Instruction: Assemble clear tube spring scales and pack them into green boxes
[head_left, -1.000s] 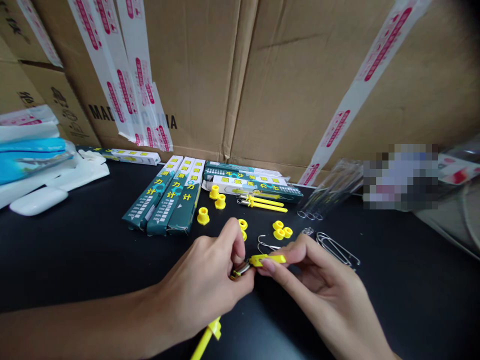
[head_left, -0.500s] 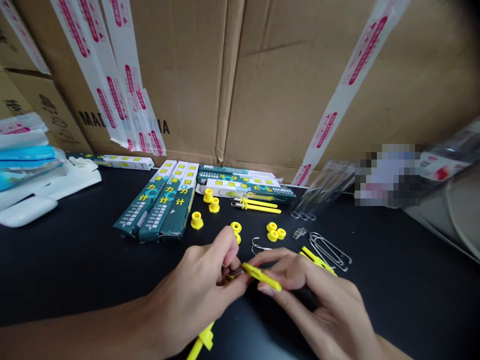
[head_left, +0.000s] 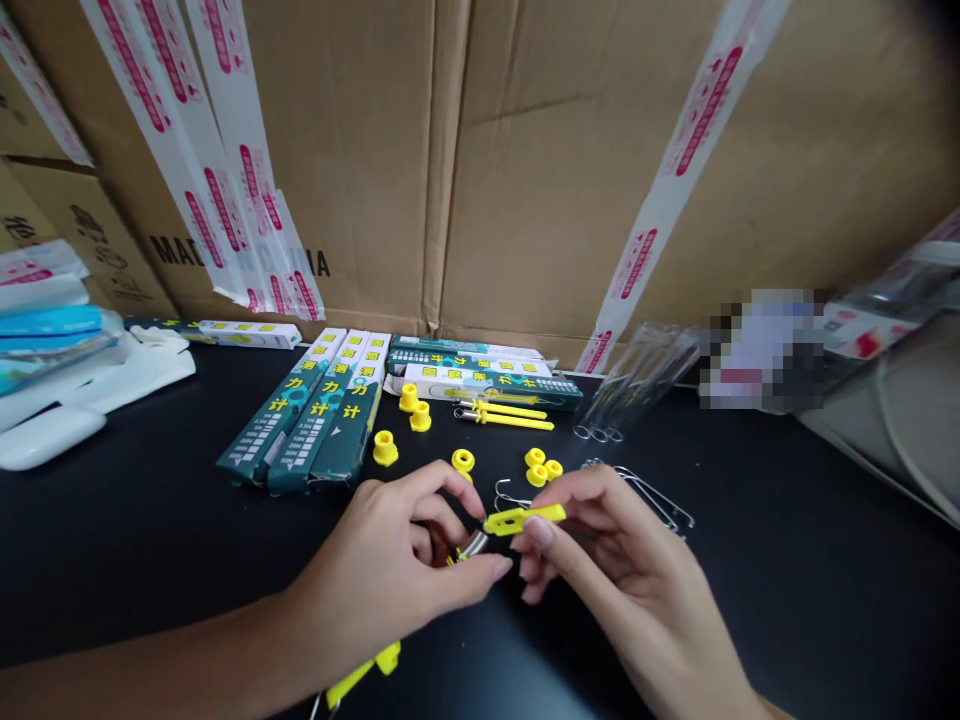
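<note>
My left hand (head_left: 397, 570) pinches a small metal spring (head_left: 471, 546) between thumb and fingers. My right hand (head_left: 600, 560) pinches a flat yellow plastic strip (head_left: 523, 518) whose left end meets the spring. Both hands hover just above the black table (head_left: 150, 540). A yellow plastic rod (head_left: 364, 672) pokes out under my left wrist. Just behind the hands lie a wire hook (head_left: 508, 495) and several small yellow caps (head_left: 543, 466).
Dark green boxes (head_left: 311, 412) with yellow print lie behind, beside two yellow rods (head_left: 504, 415). Clear tubes (head_left: 637, 380) and large wire clips (head_left: 652, 498) are at the right. White gloves and packets (head_left: 67, 350) sit far left. Taped cardboard cartons (head_left: 525, 160) wall the back.
The yellow strip, tilted down to the right half a second ago, is level again. My left hand has drawn back slightly, so the spring shows. The view has drifted right.
</note>
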